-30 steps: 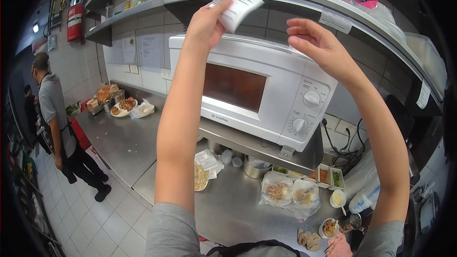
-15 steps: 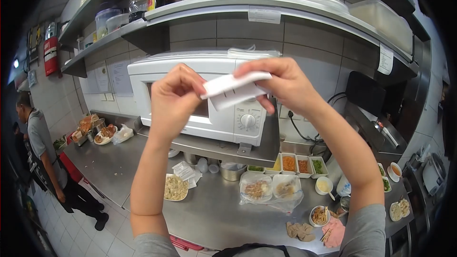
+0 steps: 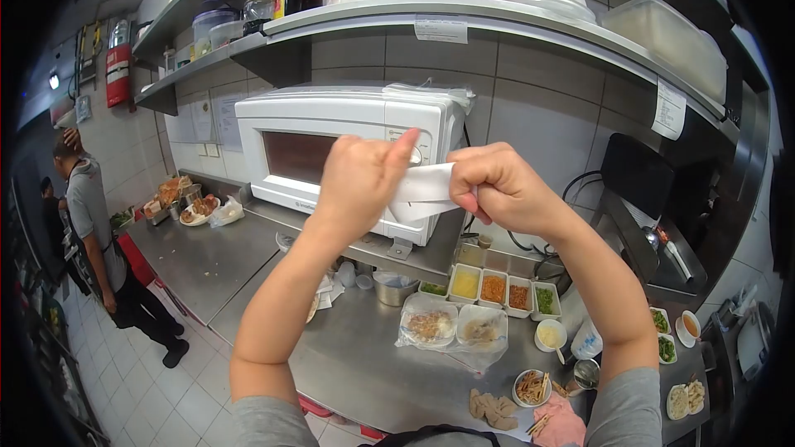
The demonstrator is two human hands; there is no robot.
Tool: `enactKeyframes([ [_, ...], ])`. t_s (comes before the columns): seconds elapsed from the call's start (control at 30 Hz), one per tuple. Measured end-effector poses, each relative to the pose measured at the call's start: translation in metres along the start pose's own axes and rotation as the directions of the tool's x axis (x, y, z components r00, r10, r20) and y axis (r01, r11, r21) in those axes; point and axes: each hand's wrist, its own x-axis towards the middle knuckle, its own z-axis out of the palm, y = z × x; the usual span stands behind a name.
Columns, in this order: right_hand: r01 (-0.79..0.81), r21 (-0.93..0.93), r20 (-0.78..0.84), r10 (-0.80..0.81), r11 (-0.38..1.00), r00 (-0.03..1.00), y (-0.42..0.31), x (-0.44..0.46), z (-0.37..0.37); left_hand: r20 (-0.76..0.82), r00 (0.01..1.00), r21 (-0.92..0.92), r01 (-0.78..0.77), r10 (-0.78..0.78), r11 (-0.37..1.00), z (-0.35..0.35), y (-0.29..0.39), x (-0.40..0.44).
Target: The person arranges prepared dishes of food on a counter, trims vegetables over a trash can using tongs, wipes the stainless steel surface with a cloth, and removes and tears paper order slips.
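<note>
Between my two raised hands, in front of the white microwave (image 3: 290, 124), a folded white paper slip (image 3: 426, 185) is held. My left hand (image 3: 358, 186) is closed on the slip's left end, its thumb pointing up. The fingers of my right hand (image 3: 497, 186) curl into a fist around the right end. Faint dark marks show on the lower layer of the paper. Behind my hands, part of the microwave's door and dials is hidden.
A steel counter (image 3: 348, 381) below holds two bagged containers (image 3: 431, 323), topping trays (image 3: 493, 288), a steel pot (image 3: 393, 288) and cloths (image 3: 494, 410). A shelf (image 3: 373, 21) runs overhead. At far left a person (image 3: 91, 207) stands by the counter.
Both hands have come down slightly and their grip has changed; the left thumb now points up and the right fingers are curled. The person at left has raised a hand to the head.
</note>
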Motion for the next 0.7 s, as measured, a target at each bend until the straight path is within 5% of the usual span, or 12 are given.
enactKeyframes([
  [0.1,-0.022,0.205,-0.05,0.033,0.978,0.998,0.02,-0.02,-0.027,-0.038,0.945,0.058,0.326,-0.324,0.944,-0.033,-0.034,-0.015],
  [0.17,-0.056,0.247,-0.107,0.085,0.967,0.991,0.022,-0.015,-0.036,-0.082,0.967,0.23,0.254,-0.242,0.939,-0.054,-0.031,-0.015],
  [0.3,-0.159,0.252,-0.099,0.189,0.955,0.977,0.02,0.01,-0.019,0.086,0.961,0.204,-0.276,0.263,0.939,-0.036,0.026,-0.001],
  [0.4,-0.116,0.356,-0.062,0.147,0.927,0.987,0.026,0.028,-0.02,0.251,0.941,-0.078,-0.215,0.228,0.973,-0.032,0.002,0.006],
  [0.5,0.129,0.256,-0.325,-0.04,0.958,0.945,0.061,0.057,-0.031,0.231,0.973,-0.013,0.017,-0.013,1.0,-0.047,-0.015,0.023],
  [0.53,0.08,0.183,-0.455,0.012,0.98,0.89,0.077,0.068,-0.041,0.164,0.985,-0.098,0.075,-0.059,0.992,-0.048,-0.031,0.028],
  [0.57,-0.001,-0.124,-0.61,-0.075,0.992,0.789,0.097,0.079,-0.051,0.127,0.977,-0.236,0.199,-0.173,0.951,-0.047,-0.032,0.037],
  [0.63,-0.303,-0.605,-0.739,-0.378,0.737,0.557,0.127,0.101,-0.068,0.143,0.95,-0.357,0.312,-0.279,0.881,-0.045,-0.04,0.055],
  [0.7,-0.134,-0.388,-0.674,-0.181,0.912,0.716,0.117,0.113,-0.083,0.134,0.939,-0.459,0.343,-0.318,0.819,-0.031,-0.053,0.067],
])
